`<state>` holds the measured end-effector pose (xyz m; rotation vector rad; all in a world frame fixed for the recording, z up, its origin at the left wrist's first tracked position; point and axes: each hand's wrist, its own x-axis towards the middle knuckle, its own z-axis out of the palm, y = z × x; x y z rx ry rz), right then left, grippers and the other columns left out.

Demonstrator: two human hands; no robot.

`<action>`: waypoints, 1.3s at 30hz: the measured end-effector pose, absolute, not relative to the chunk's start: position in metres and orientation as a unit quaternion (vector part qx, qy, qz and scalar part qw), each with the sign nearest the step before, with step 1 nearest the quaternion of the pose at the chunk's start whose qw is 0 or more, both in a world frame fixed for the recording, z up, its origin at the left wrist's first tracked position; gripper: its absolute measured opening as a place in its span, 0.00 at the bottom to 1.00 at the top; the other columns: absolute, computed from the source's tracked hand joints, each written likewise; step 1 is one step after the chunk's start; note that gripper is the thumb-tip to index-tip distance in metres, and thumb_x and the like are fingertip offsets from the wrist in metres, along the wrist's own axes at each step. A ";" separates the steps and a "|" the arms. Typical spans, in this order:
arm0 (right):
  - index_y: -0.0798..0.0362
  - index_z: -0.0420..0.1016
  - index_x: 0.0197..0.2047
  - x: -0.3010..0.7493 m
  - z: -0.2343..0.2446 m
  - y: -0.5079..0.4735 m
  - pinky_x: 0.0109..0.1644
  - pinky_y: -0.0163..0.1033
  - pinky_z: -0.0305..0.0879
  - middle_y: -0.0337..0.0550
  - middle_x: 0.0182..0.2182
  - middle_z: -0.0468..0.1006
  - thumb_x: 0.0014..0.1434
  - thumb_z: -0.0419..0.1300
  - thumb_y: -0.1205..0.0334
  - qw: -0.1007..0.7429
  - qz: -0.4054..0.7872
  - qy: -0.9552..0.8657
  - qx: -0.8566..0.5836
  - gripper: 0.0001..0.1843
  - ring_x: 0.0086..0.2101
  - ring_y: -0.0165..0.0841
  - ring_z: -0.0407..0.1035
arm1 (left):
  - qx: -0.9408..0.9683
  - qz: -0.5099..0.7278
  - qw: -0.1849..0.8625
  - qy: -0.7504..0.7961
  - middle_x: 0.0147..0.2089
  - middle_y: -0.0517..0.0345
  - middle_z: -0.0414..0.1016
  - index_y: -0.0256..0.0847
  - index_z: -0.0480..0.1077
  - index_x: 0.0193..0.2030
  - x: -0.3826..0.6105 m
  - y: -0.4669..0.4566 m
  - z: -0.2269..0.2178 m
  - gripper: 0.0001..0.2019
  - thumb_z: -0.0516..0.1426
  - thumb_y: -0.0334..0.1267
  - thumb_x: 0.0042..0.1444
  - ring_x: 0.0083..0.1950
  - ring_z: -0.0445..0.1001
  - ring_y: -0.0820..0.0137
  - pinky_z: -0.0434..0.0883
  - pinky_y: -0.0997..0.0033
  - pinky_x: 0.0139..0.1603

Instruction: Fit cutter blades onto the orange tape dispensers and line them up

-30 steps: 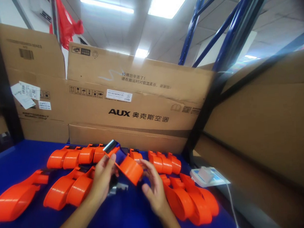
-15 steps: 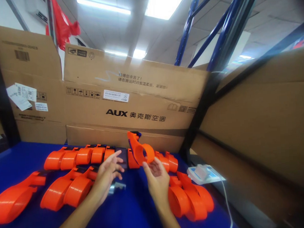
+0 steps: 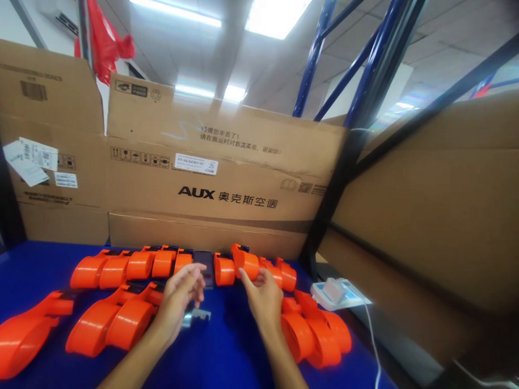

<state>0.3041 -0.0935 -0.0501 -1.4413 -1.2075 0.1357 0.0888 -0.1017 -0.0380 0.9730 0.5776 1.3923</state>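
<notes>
My right hand (image 3: 265, 299) has thumb and fingers closed on the lower part of an orange plastic tape dispenser (image 3: 247, 265), a ring with a short arm, at the back row. Just left of it stands another orange dispenser (image 3: 224, 270). My left hand (image 3: 180, 294) hovers over the blue surface, fingers loosely bent and holding nothing I can see. Partly hidden behind that hand lies a shiny metal piece (image 3: 198, 316). A dark phone-like slab (image 3: 203, 267) stands in the back row between the dispensers.
Several orange dispensers (image 3: 113, 271) line the back left, with more (image 3: 130, 324) in front and others (image 3: 322, 340) at right. A cardboard box wall (image 3: 157, 192) closes off the back. A white power strip (image 3: 339, 294) with a cable sits by the dark rack post (image 3: 328, 220).
My right hand has lowered the orange dispenser from above the back row down into it, turning it. My left hand's fingers have drawn in from a wider spread.
</notes>
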 end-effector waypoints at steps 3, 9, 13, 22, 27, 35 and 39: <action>0.52 0.75 0.36 0.303 -0.051 -0.093 0.32 0.42 0.72 0.45 0.28 0.83 0.54 0.66 0.43 0.563 0.040 -0.531 -0.632 0.20 0.28 0.43 0.79 | 0.425 0.608 0.622 0.251 0.30 0.59 0.73 0.39 0.75 0.47 0.089 -0.102 -0.038 0.20 0.64 0.52 0.55 0.24 0.70 0.74 0.65 0.75 0.22; 0.52 0.75 0.34 0.304 -0.055 -0.090 0.30 0.41 0.65 0.43 0.21 0.77 0.57 0.62 0.41 0.499 -0.018 -0.548 -0.671 0.20 0.26 0.44 0.75 | 0.442 0.603 0.616 0.248 0.31 0.59 0.73 0.40 0.75 0.47 0.089 -0.104 -0.040 0.19 0.62 0.51 0.57 0.26 0.70 0.74 0.64 0.75 0.23; 0.55 0.78 0.42 0.302 -0.057 -0.088 0.41 0.44 0.68 0.53 0.34 0.80 0.60 0.58 0.45 0.474 -0.047 -0.566 -0.673 0.21 0.38 0.48 0.76 | 0.451 0.594 0.618 0.250 0.31 0.58 0.73 0.39 0.75 0.48 0.088 -0.104 -0.040 0.18 0.62 0.51 0.58 0.26 0.70 0.74 0.64 0.76 0.23; 0.59 0.67 0.65 0.317 -0.064 -0.083 0.54 0.59 0.61 0.66 0.57 0.66 0.58 0.50 0.69 0.413 -0.119 -0.555 -0.712 0.30 0.54 0.57 0.62 | 0.455 0.585 0.619 0.258 0.31 0.59 0.73 0.40 0.74 0.49 0.088 -0.105 -0.041 0.18 0.60 0.51 0.60 0.26 0.70 0.74 0.64 0.76 0.23; 0.50 0.69 0.63 0.316 -0.063 -0.084 0.51 0.54 0.60 0.62 0.59 0.64 0.61 0.51 0.70 0.294 -0.151 -0.567 -0.755 0.27 0.52 0.55 0.63 | 0.460 0.578 0.621 0.261 0.32 0.59 0.72 0.40 0.73 0.50 0.088 -0.105 -0.042 0.18 0.59 0.51 0.61 0.26 0.70 0.73 0.64 0.76 0.23; 0.58 0.70 0.56 0.316 -0.045 -0.089 0.54 0.51 0.59 0.63 0.51 0.72 0.63 0.54 0.65 0.250 -0.155 -0.568 -0.769 0.19 0.49 0.52 0.65 | 0.464 0.573 0.623 0.262 0.31 0.59 0.72 0.40 0.73 0.49 0.088 -0.107 -0.040 0.17 0.59 0.50 0.61 0.26 0.70 0.73 0.64 0.76 0.23; 0.58 0.70 0.54 0.319 -0.038 -0.090 0.54 0.48 0.60 0.58 0.46 0.76 0.63 0.56 0.64 0.231 -0.134 -0.569 -0.778 0.17 0.47 0.49 0.69 | 0.458 0.572 0.626 0.266 0.31 0.59 0.72 0.40 0.74 0.48 0.089 -0.107 -0.040 0.16 0.59 0.50 0.61 0.25 0.69 0.74 0.63 0.76 0.22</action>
